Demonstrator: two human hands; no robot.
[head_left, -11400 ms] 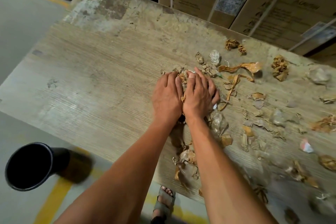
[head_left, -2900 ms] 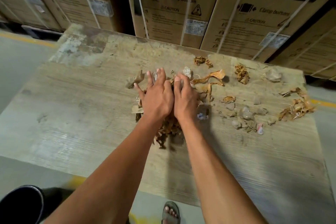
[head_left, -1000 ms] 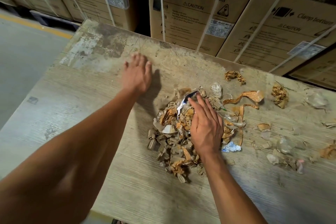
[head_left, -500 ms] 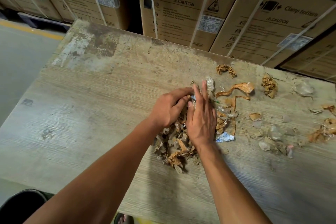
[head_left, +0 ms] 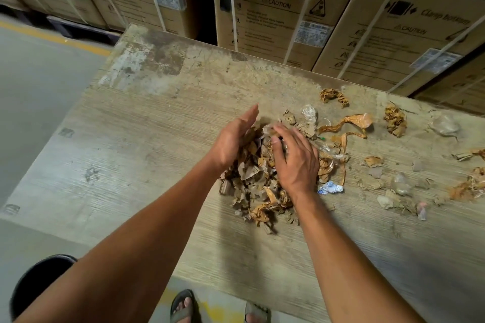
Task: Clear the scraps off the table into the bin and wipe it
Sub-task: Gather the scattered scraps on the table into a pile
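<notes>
Heaped near the middle of the worn, grey-grained bench [head_left: 136, 155]: a pile of scraps [head_left: 256, 183], crumpled brown paper, orange-brown tape strips and clear film, cupped between left hand [head_left: 232, 140] at 9 o'clock, fingers straight and on edge, and right hand [head_left: 295, 158] at 3 o'clock, fingers spread and laid flat over the heap. Strewn further out toward 2 and 3 o'clock: loose scraps [head_left: 349, 126], the outermost smeared by blur and cut by the frame edge. Down at 7 o'clock on the floor: black bin [head_left: 34, 280], mostly hidden behind the left forearm, contents impossible to make out.
</notes>
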